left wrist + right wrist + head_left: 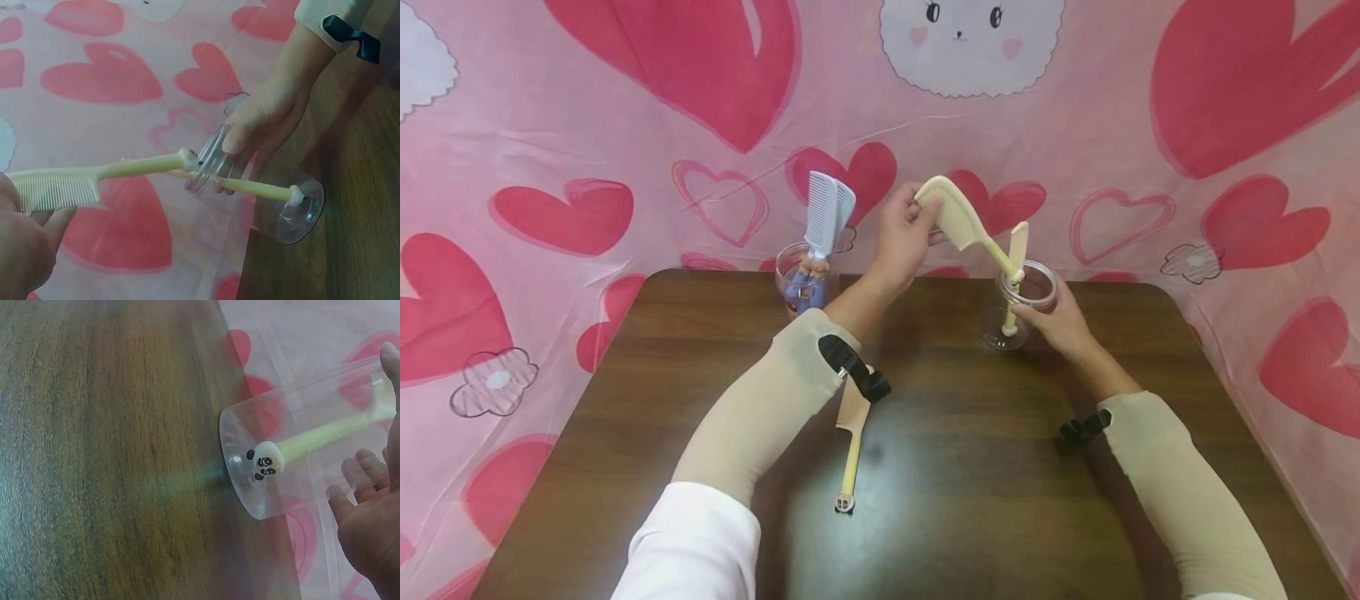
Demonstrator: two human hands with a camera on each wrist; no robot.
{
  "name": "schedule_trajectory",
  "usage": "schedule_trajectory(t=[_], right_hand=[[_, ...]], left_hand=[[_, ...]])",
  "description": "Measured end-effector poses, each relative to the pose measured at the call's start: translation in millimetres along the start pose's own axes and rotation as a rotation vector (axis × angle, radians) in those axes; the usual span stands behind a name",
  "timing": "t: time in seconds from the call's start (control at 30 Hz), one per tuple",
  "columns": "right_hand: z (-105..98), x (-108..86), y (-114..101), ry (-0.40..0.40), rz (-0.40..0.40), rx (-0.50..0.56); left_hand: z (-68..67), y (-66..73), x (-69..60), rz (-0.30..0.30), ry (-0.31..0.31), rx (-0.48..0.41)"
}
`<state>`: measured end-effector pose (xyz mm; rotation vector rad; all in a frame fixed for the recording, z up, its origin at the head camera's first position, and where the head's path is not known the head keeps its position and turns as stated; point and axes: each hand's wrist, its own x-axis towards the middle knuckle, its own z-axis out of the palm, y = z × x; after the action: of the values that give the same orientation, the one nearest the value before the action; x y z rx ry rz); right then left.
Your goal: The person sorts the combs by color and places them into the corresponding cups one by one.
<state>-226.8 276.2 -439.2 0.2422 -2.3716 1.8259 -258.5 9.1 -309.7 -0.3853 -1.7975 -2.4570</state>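
Note:
My left hand pinches the toothed end of a pale yellow comb. That comb slants down to the right, its handle end at the mouth of a clear jar. My right hand holds the jar near its rim, fingers and thumb around the side. Inside the jar stands another yellow comb, handle down, with a panda head on the handle's end near the jar's bottom. A third yellow comb lies on the table below my left forearm, partly covered by the wrist strap.
On the back left of the brown table a second clear jar holds blue combs with purple handles. Behind the table's back edge hangs a pink cloth with red hearts.

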Motion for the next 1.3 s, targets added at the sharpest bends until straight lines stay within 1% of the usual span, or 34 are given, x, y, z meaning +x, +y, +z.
schedule_trajectory(t=[0.1,0.2,0.27,0.37,0.47,0.57,0.77,0.97,1.07,1.13,1.23,1.3], right_hand=[[1,-0.4,1,-0.004,-0.015,0.017],[1,-1.4,0,-0.009,-0.032,0.05],[1,-1.8,-1,-0.007,-0.028,0.062],[1,-2.3,-1,-0.002,-0.022,0.051],[1,-2.2,-1,-0.002,-0.014,0.041],[1,-2.1,-1,-0.003,-0.009,0.02],[2,-1.3,-2,-0.01,-0.012,0.028],[1,-0.9,-2,-0.007,-0.009,0.027],[0,0.1,-2,-0.011,0.002,0.029],[1,0.1,-3,-0.015,0.011,0.034],[2,-1.7,-9,-0.024,0.022,0.036],[4,-4.5,-16,-0.031,0.026,0.039]], left_hand=[[4.9,-2.8,0.6,0.007,0.004,-0.002],[10.1,-8.9,1.8,0.006,0.008,-0.008],[13.1,-13.6,2.8,0.003,0.006,-0.007],[18.1,-22.5,5.5,-0.001,0.009,-0.011],[24.3,-30.7,8.1,-0.008,0.027,-0.019],[32.0,-37.3,9.7,-0.015,0.053,-0.007],[47.1,-47.1,8.2,-0.001,0.101,0.081],[53.8,-52.3,6.4,-0.004,0.109,0.125],[53.7,-52.6,6.0,-0.019,0.108,0.154],[52.9,-52.7,5.5,-0.042,0.099,0.165],[51.6,-54.1,4.0,-0.084,0.076,0.156],[51.3,-56.3,2.9,-0.119,0.049,0.124]])
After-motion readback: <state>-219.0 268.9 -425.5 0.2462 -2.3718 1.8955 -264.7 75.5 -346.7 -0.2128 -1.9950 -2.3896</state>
